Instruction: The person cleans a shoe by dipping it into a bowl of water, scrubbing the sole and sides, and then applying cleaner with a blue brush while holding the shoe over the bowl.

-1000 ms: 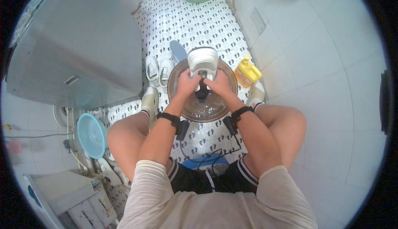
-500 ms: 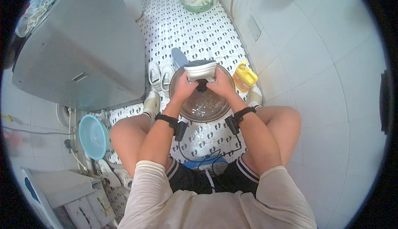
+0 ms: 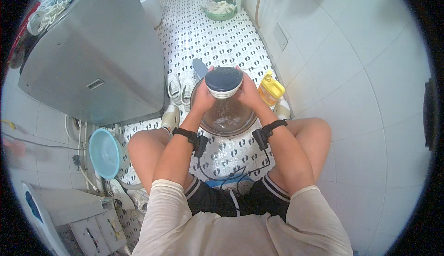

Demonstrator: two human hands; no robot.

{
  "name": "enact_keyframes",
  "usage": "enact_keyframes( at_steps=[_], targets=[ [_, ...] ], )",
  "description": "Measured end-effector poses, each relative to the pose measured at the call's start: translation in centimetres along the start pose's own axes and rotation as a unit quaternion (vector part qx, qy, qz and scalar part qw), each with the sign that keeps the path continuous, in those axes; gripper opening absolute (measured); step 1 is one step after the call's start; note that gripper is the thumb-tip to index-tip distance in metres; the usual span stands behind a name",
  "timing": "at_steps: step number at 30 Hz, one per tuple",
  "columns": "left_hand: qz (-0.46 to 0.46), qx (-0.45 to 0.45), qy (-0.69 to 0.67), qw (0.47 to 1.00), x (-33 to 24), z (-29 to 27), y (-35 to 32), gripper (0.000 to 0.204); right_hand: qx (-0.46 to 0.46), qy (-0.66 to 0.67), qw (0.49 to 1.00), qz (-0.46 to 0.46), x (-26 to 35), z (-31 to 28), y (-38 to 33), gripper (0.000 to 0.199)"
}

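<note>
Between my two hands is a shoe (image 3: 224,81) with a dark sole and a white rim, its sole turned up toward me. My left hand (image 3: 203,96) grips its left side and my right hand (image 3: 248,93) its right side. The fingers curl round the far side and are partly hidden. Directly below the shoe stands a round brown basin (image 3: 231,128) with sudsy water (image 3: 226,118) in it. A pair of white shoes (image 3: 180,88) and a grey-blue insole-shaped piece (image 3: 200,67) lie left of the basin.
A yellow pump bottle (image 3: 271,89) stands right of the basin by the tiled wall. At left are a grey appliance (image 3: 92,57) and a light-blue basin (image 3: 105,153). A green basin (image 3: 220,16) with pale cloth sits far ahead. Cables (image 3: 231,177) hang between my forearms.
My hands have tilted the shoe so that its dark sole faces up toward me; before, its white side edge showed more. Both hands stay on it above the basin.
</note>
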State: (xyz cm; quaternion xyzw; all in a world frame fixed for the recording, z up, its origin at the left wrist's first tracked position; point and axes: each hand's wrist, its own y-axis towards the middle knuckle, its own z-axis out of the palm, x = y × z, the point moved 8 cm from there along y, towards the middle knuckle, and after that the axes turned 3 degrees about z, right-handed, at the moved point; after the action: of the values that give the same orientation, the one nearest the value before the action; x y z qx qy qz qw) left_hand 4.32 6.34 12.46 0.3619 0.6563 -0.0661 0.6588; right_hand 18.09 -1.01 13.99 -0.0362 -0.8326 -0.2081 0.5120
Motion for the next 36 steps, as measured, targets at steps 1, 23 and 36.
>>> enact_keyframes(
  at_steps=[1, 23, 36],
  targets=[
    [0.001, 0.000, -0.008, 1.000, -0.2, 0.1, 0.1, 0.072, -0.001, -0.001, 1.000, 0.000, -0.3, -0.1, 0.0, 0.082],
    [0.032, -0.020, 0.029, 0.999, -1.6, 0.4, 0.4, 0.067, -0.021, -0.020, 0.999, -0.017, -1.0, -0.2, 0.8, 0.071],
    [0.050, -0.023, 0.048, 0.997, -2.3, 0.6, 0.2, 0.068, -0.031, -0.053, 0.998, -0.028, -1.0, -0.2, 0.8, 0.070]
  ],
)
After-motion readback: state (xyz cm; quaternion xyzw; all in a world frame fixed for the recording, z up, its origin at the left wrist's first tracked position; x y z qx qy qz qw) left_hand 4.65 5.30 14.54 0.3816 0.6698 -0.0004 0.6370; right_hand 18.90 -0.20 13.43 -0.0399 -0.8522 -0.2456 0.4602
